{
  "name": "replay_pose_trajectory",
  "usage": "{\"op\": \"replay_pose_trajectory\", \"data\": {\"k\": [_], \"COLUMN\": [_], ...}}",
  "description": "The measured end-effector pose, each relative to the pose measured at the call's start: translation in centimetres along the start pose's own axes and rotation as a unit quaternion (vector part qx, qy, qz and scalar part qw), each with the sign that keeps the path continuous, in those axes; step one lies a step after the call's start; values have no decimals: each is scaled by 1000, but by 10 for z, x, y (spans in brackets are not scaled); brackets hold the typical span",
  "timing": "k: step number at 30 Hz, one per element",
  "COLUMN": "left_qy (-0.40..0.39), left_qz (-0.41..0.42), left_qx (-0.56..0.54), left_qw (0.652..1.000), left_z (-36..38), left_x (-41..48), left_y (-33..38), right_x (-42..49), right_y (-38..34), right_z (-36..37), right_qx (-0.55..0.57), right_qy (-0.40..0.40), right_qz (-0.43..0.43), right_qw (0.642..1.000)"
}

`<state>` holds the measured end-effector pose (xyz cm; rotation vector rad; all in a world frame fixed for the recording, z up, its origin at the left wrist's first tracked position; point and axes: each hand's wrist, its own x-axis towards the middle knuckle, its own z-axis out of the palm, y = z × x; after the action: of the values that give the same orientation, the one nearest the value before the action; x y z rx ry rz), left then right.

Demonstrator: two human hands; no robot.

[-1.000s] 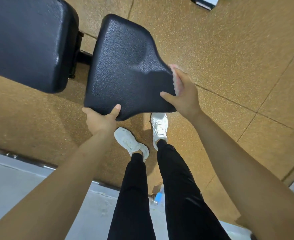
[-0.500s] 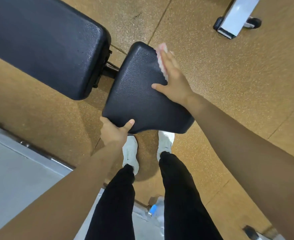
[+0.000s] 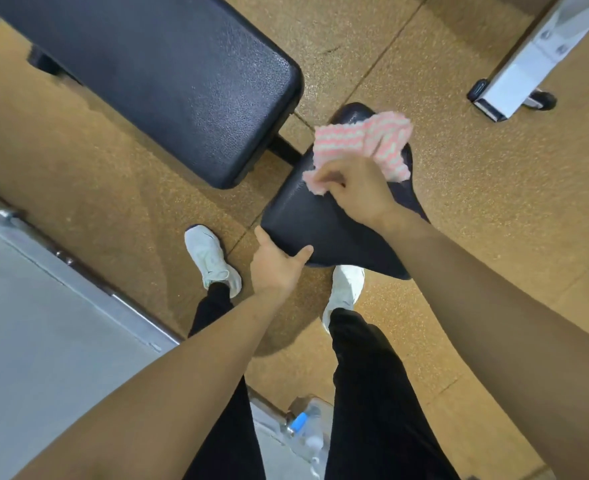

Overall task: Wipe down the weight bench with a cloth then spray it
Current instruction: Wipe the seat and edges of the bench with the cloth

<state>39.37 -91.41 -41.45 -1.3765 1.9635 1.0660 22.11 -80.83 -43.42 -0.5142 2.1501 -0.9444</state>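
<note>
The black padded weight bench [image 3: 168,74] is lying across the upper left of the frame. Its small black seat pad [image 3: 306,216] is sitting in the middle. The right grip [image 3: 358,192] is pinching a pink and white striped cloth [image 3: 362,140] and holding it on the upper end of the seat pad. The left grip [image 3: 275,265] is holding the pad's lower edge, thumb on top. Two white shoes [image 3: 210,258] are standing on the brown speckled floor [image 3: 459,202].
</note>
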Motion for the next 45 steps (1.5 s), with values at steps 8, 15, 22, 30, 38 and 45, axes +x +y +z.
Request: {"op": "replay_pose_trajectory", "data": {"k": [8, 15, 22, 30, 38, 45], "left_qy": [-175, -241, -294, -178, -1, 46], "left_qz": [98, 268, 256, 274, 348, 409], "left_qx": [-66, -68, -124, -111, -9, 415], "left_qw": [977, 930, 913, 939, 937, 811], "left_z": [-92, -202, -278, -270, -249, -283], "left_x": [31, 72, 119, 166, 225, 279], "left_y": [-35, -27, -20, 9, 74, 66], "right_x": [-45, -34, 12, 78, 133, 141], "right_y": [-64, -172, -223, -180, -163, -144], "right_z": [53, 93, 123, 115, 81, 168], "right_qx": [154, 299, 358, 158, -132, -319], "right_qy": [83, 132, 158, 189, 377, 41], "right_qz": [142, 165, 165, 251, 156, 48], "right_qw": [974, 931, 905, 936, 903, 946]}}
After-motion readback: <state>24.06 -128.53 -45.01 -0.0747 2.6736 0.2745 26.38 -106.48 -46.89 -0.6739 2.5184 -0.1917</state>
